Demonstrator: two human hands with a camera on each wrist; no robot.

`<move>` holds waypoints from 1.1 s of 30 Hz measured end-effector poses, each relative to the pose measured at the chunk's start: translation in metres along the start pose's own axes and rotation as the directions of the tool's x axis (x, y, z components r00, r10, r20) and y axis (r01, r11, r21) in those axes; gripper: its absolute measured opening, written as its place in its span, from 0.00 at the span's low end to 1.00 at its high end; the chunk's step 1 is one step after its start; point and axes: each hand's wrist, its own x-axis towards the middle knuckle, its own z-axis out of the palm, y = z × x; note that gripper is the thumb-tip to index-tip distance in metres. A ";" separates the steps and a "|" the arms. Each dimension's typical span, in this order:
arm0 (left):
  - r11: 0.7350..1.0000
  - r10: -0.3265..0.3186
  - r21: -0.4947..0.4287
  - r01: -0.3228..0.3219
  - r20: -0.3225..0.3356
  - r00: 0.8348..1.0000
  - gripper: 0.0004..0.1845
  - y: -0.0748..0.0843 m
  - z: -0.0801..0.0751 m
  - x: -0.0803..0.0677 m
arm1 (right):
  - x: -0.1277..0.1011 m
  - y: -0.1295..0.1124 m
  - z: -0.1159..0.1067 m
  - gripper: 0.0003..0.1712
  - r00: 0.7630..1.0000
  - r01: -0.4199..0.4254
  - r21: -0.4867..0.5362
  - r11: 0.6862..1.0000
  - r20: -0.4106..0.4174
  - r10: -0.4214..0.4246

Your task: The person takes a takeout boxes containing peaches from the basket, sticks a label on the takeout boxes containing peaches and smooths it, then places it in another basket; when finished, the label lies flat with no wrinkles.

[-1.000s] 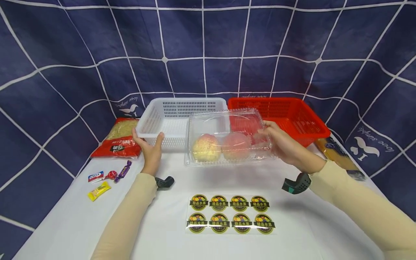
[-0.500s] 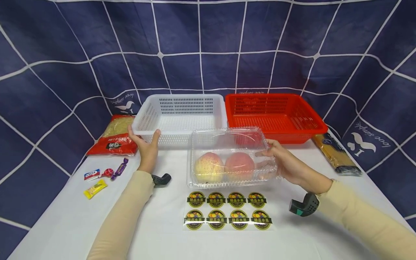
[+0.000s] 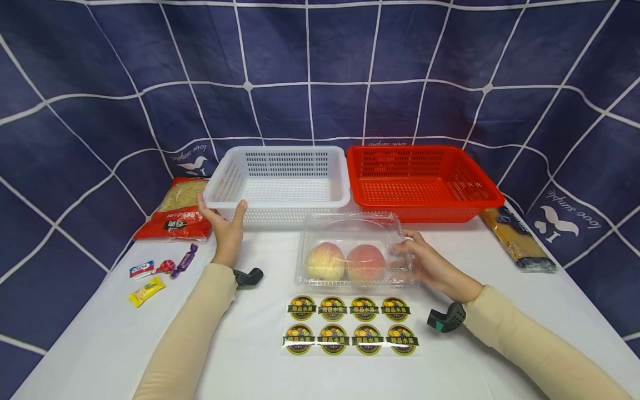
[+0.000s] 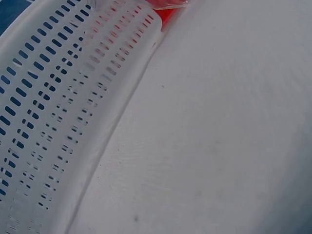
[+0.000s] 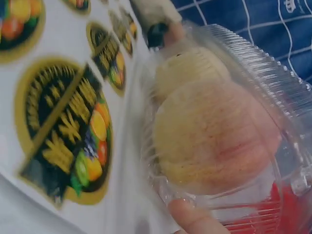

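Now right hand (image 3: 427, 265) gripping clear clamshell box (image 3: 352, 250), two peaches (image 3: 346, 262) inside; left hand (image 3: 225, 225) clasping white basket (image 3: 280, 205)

closed clear clamshell box (image 3: 352, 250) holding two peaches (image 3: 345, 262) rests on the table.

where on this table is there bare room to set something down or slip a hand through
Bare cloth lies between the candies and the sticker sheet, apart from the left forearm, and right of the clamshell box toward the pasta pack. It is crowded at the back: white basket, red basket and clamshell sit close, with little gap before the stickers.
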 end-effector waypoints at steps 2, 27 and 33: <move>1.000 0.001 0.006 -0.001 -0.002 1.000 0.59 0.000 0.000 -0.001 | 0.005 0.001 -0.001 0.38 1.000 -0.002 -0.007 1.000 -0.009 0.002; 0.830 0.416 0.340 -0.442 0.151 0.897 0.24 0.055 0.012 -0.015 | -0.009 -0.016 -0.005 0.28 0.737 0.549 -0.638 0.541 0.064 -0.673; 0.854 0.284 0.270 -0.445 0.474 0.833 0.15 0.088 0.015 -0.038 | -0.013 -0.021 0.008 0.23 0.619 0.736 -0.485 0.472 0.197 -0.761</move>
